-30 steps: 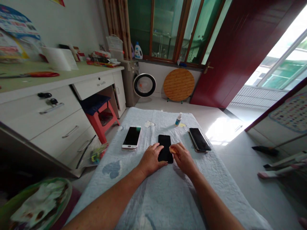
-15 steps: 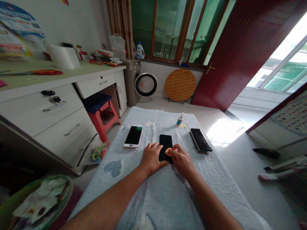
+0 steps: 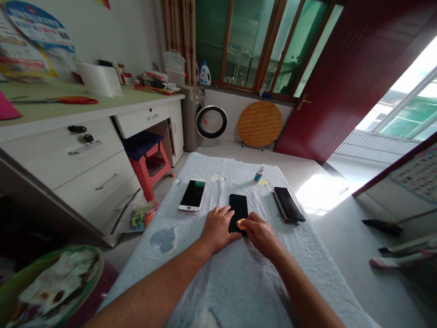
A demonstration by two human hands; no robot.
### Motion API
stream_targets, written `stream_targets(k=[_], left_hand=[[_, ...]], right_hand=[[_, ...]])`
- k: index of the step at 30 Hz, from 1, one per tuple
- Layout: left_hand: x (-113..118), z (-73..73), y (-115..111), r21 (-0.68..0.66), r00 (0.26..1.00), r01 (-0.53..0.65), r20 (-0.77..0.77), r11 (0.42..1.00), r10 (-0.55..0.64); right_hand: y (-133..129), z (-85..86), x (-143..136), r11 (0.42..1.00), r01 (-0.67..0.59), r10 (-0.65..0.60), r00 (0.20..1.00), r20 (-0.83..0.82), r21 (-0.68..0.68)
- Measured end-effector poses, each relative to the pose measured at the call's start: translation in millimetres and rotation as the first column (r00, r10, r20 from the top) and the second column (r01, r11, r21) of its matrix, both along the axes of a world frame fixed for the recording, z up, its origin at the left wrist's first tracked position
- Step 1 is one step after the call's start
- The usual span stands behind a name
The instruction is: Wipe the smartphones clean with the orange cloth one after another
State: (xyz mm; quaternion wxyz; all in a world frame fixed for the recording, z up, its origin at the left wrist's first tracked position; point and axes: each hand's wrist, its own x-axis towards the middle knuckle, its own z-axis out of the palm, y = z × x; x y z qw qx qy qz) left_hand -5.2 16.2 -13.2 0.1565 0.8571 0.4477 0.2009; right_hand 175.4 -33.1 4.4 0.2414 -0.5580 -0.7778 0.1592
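Note:
A black smartphone [image 3: 239, 206] lies face up on the cloth-covered table, between my two hands. My left hand [image 3: 218, 226] grips its left edge, with the fingers along the side and the thumb by the lower end. Pinched in my right hand [image 3: 259, 231] is a small orange cloth [image 3: 241, 223], which touches the lower right part of the screen. To the left lies a white smartphone [image 3: 193, 195] with a dark screen, seemingly on top of another one. Dark phones [image 3: 289, 203] are stacked at the right. A small spray bottle [image 3: 259, 174] stands farther back.
A pale blue patterned cloth [image 3: 239, 282] covers the table. At the left are a white desk [image 3: 88, 168], a red stool [image 3: 150, 168] and a waste bin [image 3: 99, 273] with crumpled tissue. A washing machine [image 3: 193, 118] with its door open stands behind.
My right hand has slid the orange cloth slightly down the black screen. My left hand keeps its hold on the phone. The whole view has shifted a little.

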Motion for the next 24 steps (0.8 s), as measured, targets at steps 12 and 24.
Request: stream_targets(k=[12,24], left_hand=[[-0.4,4.8,-1.6,0.019,0.999,0.037,-0.025,0.999,-0.037],[-0.5,1.8,-2.6,0.034,0.998,0.051,-0.048,0.998,-0.049]], right_hand=[[66.3,0.9,-3.1,0.974,0.219,-0.225,0.962,0.153,0.058],[71.3,-9.5,-8.9,0.953,0.264,-0.292,0.927,0.236,0.146]])
